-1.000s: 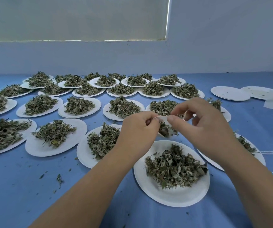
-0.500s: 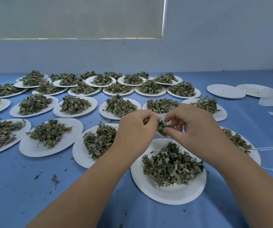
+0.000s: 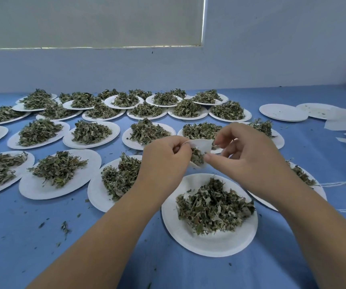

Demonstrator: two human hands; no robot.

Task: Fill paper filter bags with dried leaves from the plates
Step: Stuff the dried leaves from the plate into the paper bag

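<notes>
Left hand [image 3: 163, 157] and right hand [image 3: 249, 155] both pinching paper filter bag [image 3: 201, 146] — held above nearest plate [image 3: 209, 245] of dried leaves [image 3: 214, 205] — some leaves inside bag, blue table [image 3: 21, 247].

We hold filter bag [image 3: 201, 145] above nearest plate [image 3: 209, 246] far rim; leaf-laden plates [image 3: 32, 189] ranked behind, leftward; spare plates [image 3: 282, 112] far right.

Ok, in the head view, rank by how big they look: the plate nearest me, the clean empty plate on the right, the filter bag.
Largest: nearest plate, though closeness inflates it.
Then: clean empty plate, farther off, so true sizes are unsure.
Smallest: filter bag, partly hidden.
</notes>
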